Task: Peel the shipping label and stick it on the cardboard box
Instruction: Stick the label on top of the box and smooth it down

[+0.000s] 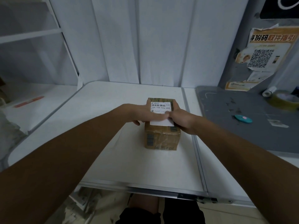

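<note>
A small taped cardboard box [162, 138] stands on the white folding table [113, 143], a little right of centre. A white shipping label [160, 106] with a barcode lies on the box's top face. My left hand [146, 114] rests flat across the middle of the label, fingers spread and pressing down. My right hand [179, 118] grips the box's right side, its thumb on the label's right edge. The label's blank near end [161, 122] shows below my fingers.
A grey mat [242, 123] lies at the right with a teal round object [243, 118], a tape roll [284, 99] and a small paper roll [269, 91]. White panels stand behind the table. A shelf with an orange strip [29, 101] is at the left.
</note>
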